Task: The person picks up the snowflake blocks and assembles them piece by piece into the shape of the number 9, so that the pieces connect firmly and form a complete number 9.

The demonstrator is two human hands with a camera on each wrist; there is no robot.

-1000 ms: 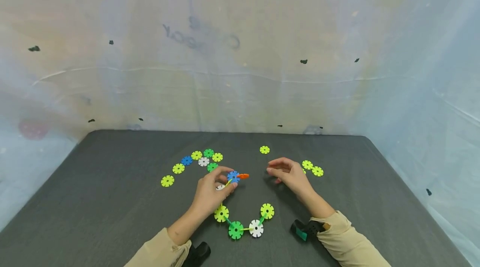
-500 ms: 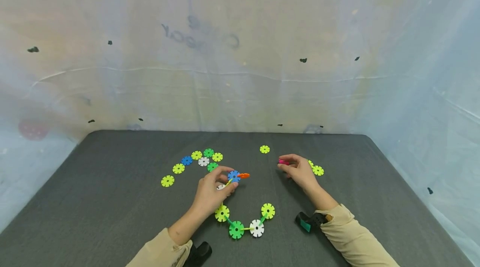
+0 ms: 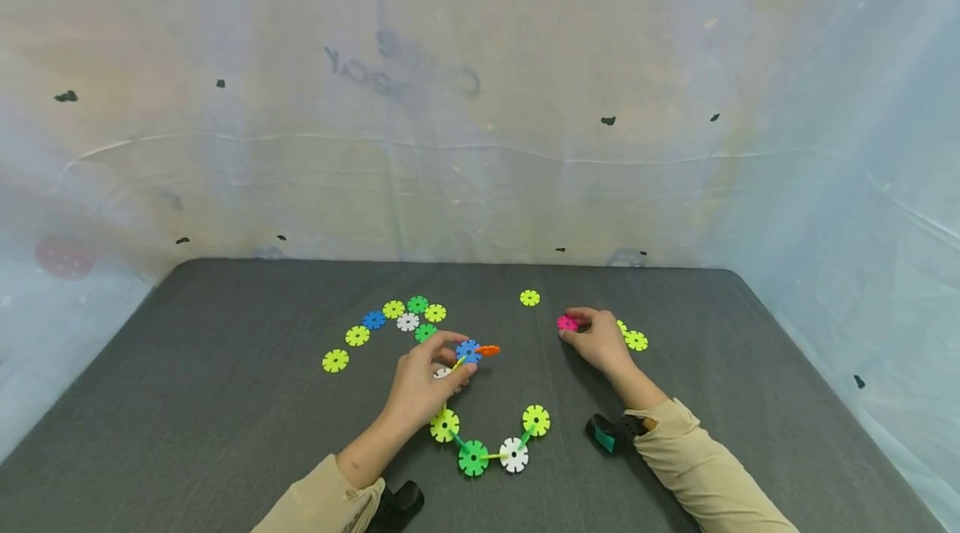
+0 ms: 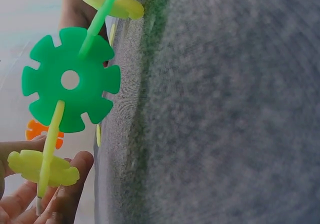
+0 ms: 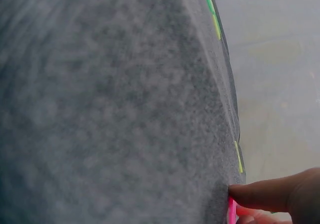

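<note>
My left hand (image 3: pixel 423 379) grips a chain of notched plastic discs near its upper end. A blue disc (image 3: pixel 468 351) shows at the fingertips, with an orange disc (image 3: pixel 490 351) slotted into it edge-on. From there the chain curves down through a yellow disc (image 3: pixel 445 425), a green disc (image 3: pixel 473 459) and a white disc (image 3: pixel 513 455) to another yellow disc (image 3: pixel 536 420). In the left wrist view, a green disc (image 4: pixel 70 79) of the chain hangs close to the camera. My right hand (image 3: pixel 602 343) pinches a pink disc (image 3: pixel 567 323) between thumb and fingers, at the table surface.
Loose yellow, green, blue and white discs lie at the back left, among them a white disc (image 3: pixel 407 322). A lone yellow disc (image 3: pixel 529 298) lies at the back. More yellow discs (image 3: pixel 636 341) sit right of my right hand. A pale sheet (image 3: pixel 480 141) hangs behind the dark table (image 3: pixel 225 400).
My right hand has moved right and taken hold of the pink disc, which now shows more fully at its fingertips. The left hand and its chain have stayed nearly still.
</note>
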